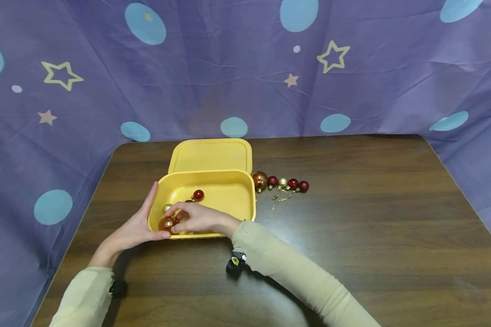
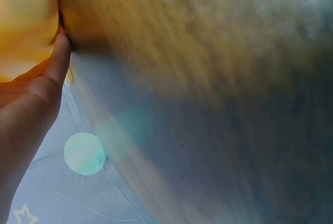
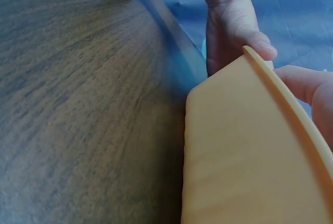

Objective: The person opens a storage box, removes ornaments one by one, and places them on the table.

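Observation:
In the head view, a yellow plastic box point(image 1: 204, 178) stands on the table with Christmas baubles inside. My left hand point(image 1: 137, 227) holds the box's left end, fingers along the outer wall and thumb at the front rim. Over the box's left half, my right hand point(image 1: 198, 218) reaches in, thumb and fingers curled round a copper bauble point(image 1: 182, 215), partly hidden. Close to those fingertips lie another shiny copper bauble point(image 1: 166, 223) and a gold bauble point(image 1: 167, 208). A red bauble point(image 1: 198, 195) sits farther back in the box. The right wrist view shows the left thumb point(image 3: 260, 44) at the rim.
Behind the box lies its yellow lid point(image 1: 210, 154). Right of the box, a row holds a large copper bauble point(image 1: 259, 180), dark red baubles point(image 1: 272, 181) and a pale gold bauble point(image 1: 283, 183), with a thin gold chain point(image 1: 284, 196) before them. A patterned purple cloth point(image 1: 245, 68) hangs behind the wooden table point(image 1: 372, 218).

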`<action>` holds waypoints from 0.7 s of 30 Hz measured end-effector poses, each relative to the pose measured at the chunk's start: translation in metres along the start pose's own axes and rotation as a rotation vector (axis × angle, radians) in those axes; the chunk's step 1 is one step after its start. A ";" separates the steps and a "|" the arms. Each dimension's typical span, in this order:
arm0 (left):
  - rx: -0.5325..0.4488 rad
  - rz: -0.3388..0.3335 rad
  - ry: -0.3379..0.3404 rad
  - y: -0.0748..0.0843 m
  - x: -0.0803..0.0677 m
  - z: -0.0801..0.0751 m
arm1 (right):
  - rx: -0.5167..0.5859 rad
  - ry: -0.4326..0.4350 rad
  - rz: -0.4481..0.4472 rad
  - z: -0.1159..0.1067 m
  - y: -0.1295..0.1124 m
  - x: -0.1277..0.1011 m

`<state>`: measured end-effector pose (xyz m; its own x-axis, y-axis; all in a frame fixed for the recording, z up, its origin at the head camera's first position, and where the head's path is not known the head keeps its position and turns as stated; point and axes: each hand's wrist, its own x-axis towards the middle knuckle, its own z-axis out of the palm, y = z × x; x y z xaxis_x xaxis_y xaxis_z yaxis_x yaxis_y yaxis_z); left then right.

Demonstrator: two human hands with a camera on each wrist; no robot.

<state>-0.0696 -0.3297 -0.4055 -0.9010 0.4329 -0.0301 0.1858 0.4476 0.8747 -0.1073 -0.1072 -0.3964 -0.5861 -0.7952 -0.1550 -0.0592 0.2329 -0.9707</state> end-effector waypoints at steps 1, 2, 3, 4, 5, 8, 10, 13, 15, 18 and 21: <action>0.000 0.007 0.001 -0.001 0.000 0.000 | 0.010 -0.002 0.007 0.000 0.000 0.000; 0.001 0.011 0.002 -0.001 0.001 0.000 | 0.014 -0.005 0.012 0.000 -0.001 0.000; 0.003 0.013 0.002 -0.002 0.001 0.000 | 0.017 -0.009 0.017 0.000 -0.001 0.000; 0.008 0.016 0.004 -0.003 0.001 0.000 | 0.020 -0.010 0.020 0.000 -0.001 0.000; 0.014 0.016 0.006 -0.004 0.001 0.000 | 0.023 -0.011 0.022 0.000 -0.001 0.000; 0.026 0.013 0.008 -0.005 0.001 0.000 | 0.047 -0.013 0.023 0.000 -0.001 0.001; 0.027 0.012 0.011 -0.005 0.000 -0.001 | 0.058 -0.011 0.028 0.001 0.000 0.002; 0.024 0.005 0.012 -0.005 0.000 -0.001 | 0.092 -0.008 0.036 0.002 0.000 0.003; 0.023 0.003 0.014 -0.004 0.000 -0.001 | 0.102 -0.001 0.029 0.002 0.000 0.003; 0.018 0.002 0.014 -0.003 0.000 0.000 | 0.125 0.050 -0.004 0.002 -0.001 0.004; 0.010 0.007 0.013 -0.003 0.000 0.001 | 0.153 0.122 -0.028 0.001 -0.001 0.005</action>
<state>-0.0699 -0.3305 -0.4081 -0.9047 0.4256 -0.0175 0.1958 0.4520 0.8702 -0.1091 -0.1123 -0.3962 -0.6801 -0.7242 -0.1136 0.0415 0.1167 -0.9923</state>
